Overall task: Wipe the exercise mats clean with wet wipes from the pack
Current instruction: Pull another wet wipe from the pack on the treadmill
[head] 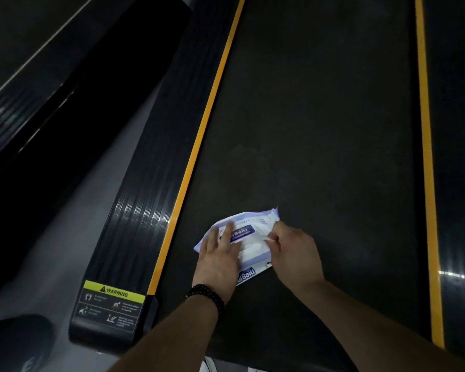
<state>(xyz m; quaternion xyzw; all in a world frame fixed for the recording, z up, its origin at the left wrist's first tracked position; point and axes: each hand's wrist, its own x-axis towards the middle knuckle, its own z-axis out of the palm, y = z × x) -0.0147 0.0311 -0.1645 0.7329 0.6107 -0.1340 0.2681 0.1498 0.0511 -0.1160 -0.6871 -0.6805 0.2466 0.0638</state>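
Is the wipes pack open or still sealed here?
Open, apparently: the right hand pinches something white at the wipes pack top, flap or wipe unclear, while the left hand presses it flat.

From my feed I see two bare forearms with no sleeves rising from the frame's bottom edge. A black beaded bracelet (pixel 206 295) circles the left wrist, lower centre; the right wrist wears nothing.

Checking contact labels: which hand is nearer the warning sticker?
Left. The left hand rests on the pack, on the side toward the warning sticker; the right hand pinches at the pack's far side.
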